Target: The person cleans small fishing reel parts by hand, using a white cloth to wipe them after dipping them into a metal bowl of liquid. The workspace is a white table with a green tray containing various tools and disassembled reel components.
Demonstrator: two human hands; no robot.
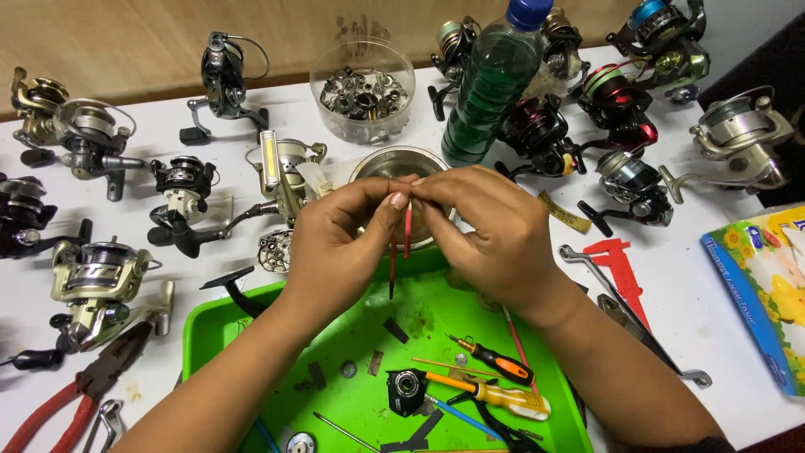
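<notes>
Both hands, left (pixel 340 239) and right (pixel 490 231), pinch red tweezers (pixel 401 247) between fingertips. Risk: the tweezers may slip into the tray (pixel 210 335) below.

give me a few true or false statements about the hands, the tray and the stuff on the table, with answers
1. Both hands, left hand and right hand, pinch thin red tweezers between them. True.
2. The tray is blue. False: it is green.
3. Red-handled pliers lie left of the tray. True.
4. The bottle lies on its side. False: it stands upright.
5. A screwdriver with an orange and black handle lies in the tray. True.
</notes>
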